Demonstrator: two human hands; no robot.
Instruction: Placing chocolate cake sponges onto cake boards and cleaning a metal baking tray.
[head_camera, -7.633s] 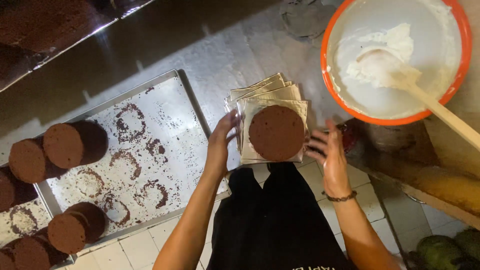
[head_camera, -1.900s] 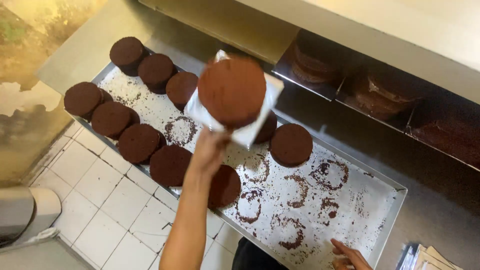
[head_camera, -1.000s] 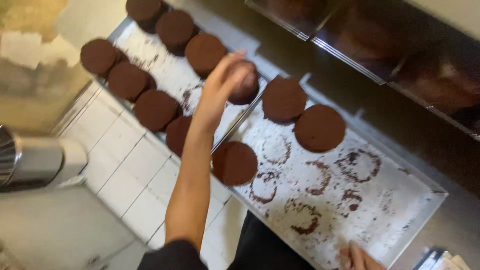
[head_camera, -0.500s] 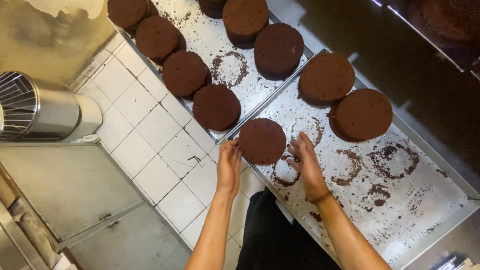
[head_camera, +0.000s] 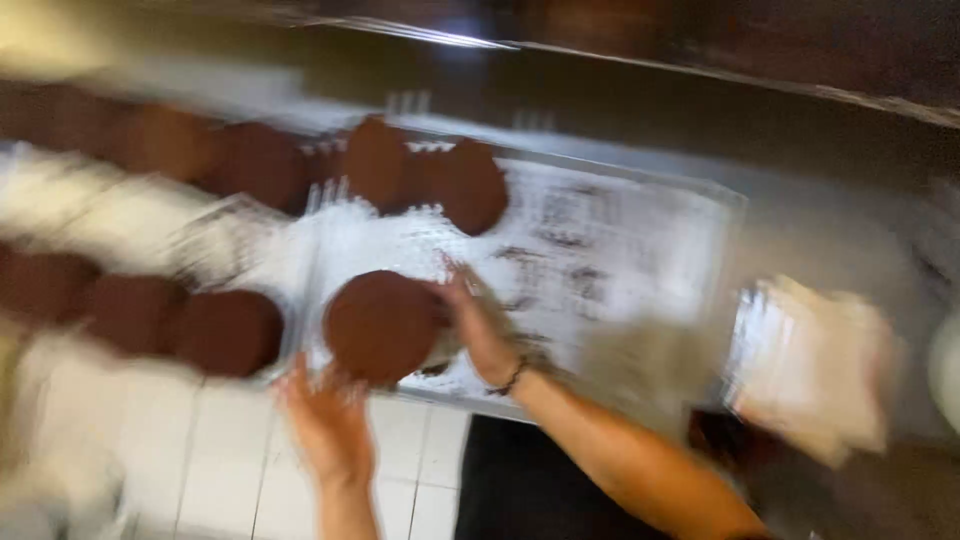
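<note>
Your left hand (head_camera: 325, 425) and right hand (head_camera: 478, 325), fingers spread open, cup the round chocolate cake (head_camera: 382, 325) at centre-left, on the tray (head_camera: 640, 215) edge. It's likely soft, crumbly: support underneath, don't squeeze.

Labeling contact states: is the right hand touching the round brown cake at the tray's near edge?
Touching. In the head view the right hand overlaps the right side of the round brown cake with no gap, though the frame is motion-blurred.
</note>
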